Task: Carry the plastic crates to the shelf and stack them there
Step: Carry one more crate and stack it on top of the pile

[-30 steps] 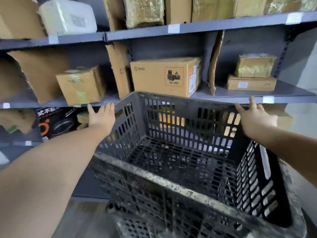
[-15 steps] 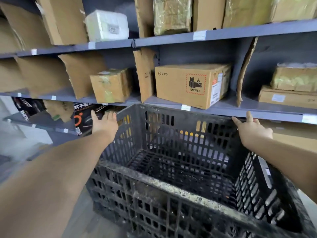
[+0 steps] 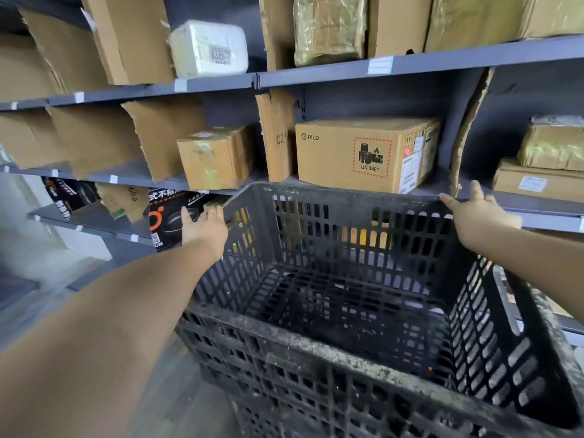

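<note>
A dirty black plastic crate [image 3: 347,238] sits empty on top of other black crates [image 3: 278,412], right in front of the grey metal shelf [image 3: 448,60]. Its far rim reaches up to the level of the middle shelf board. My left hand [image 3: 205,227] is at the crate's far left corner, just outside the rim, fingers spread and holding nothing. At the far right corner, my right hand [image 3: 480,216] rests against the rim with its fingers apart, not wrapped around it.
The shelf holds cardboard boxes, among them a PICO box [image 3: 347,153] directly behind the crate and a smaller taped box [image 3: 218,156] to its left. Cardboard dividers [image 3: 278,134] stand between compartments. A lower shelf board [image 3: 94,221] sticks out on the left above the grey floor.
The crate has stayed in front of the shelf on the stack. My view has shifted, and my hands have loosened at the far corners, the left one now just off the rim.
</note>
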